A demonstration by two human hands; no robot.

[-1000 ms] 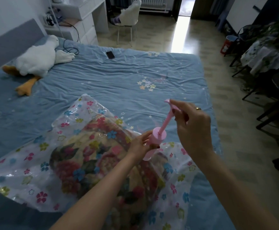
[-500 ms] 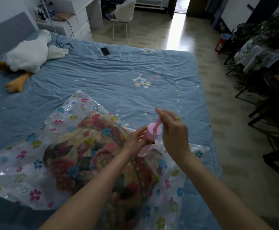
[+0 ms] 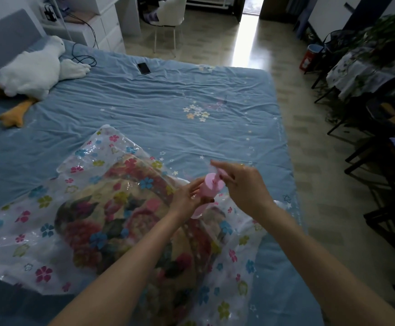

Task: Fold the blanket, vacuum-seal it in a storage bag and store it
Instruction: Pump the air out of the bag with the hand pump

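Hand pump worked on a bagged blanket at the near end of the bed.

The folded floral blanket (image 3: 130,222) lies sealed inside a clear flower-printed storage bag (image 3: 27,222) on the blue bedsheet (image 3: 168,109), soft and bulky, likely light but slack to lift; the bag's film looks slippery, so it is best taken by the padded bulk rather than the loose edges. At the bag's two o'clock corner a pink pump (image 3: 207,194) stands tilted on it. The left hand (image 3: 187,196) curls round the pump barrel, steadying it; the right hand (image 3: 241,184), at the pump's one o'clock, pinches the plunger handle (image 3: 217,175), pressed low. A plush goose (image 3: 32,69) lies at ten o'clock, a phone (image 3: 144,68) at twelve.
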